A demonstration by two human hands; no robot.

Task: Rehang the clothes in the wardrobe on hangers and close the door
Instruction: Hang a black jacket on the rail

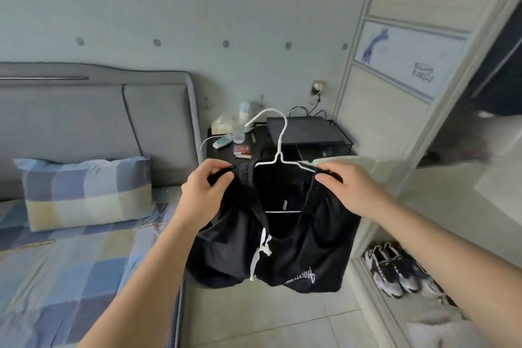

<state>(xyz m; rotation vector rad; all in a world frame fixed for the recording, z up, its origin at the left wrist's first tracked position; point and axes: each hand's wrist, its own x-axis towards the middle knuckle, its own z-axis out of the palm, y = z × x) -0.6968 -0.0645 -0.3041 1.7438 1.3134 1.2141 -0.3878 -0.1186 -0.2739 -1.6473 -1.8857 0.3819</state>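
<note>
1. We hold a pair of black shorts (296, 251) up in front of us at chest height, over the tiled floor (254, 319) between the bed (70, 263) and the wardrobe door (395, 99).
2. Our left hand (202, 195) pinches the left end of the elastic waistband, with the thumb and curled fingers closed on the gathered cloth.
3. Our right hand (350, 189) grips the right end of the waistband, its fingers curled round the cloth. Whether it also holds the wire there we cannot tell.
4. A white wire hanger (280, 147) sits inside the waistband. Its hook stands up above the shorts, its shoulders run out toward both hands, and its bottom bar shows through the waist opening.
5. A white drawstring (261, 251) hangs down the front of the shorts, and white lettering runs along the lower right leg (too blurred for us to read).
6. Behind the shorts stands a dark nightstand (223, 155) with a plastic bottle (240, 127) and a black box (305, 130) on it.
7. A checked pillow (84, 192) leans against the grey headboard (84, 116) on our left.
8. On our right the wardrobe shows a dark gap past the door's edge, and 2 sneakers (392, 268) lie low beside it.
</note>
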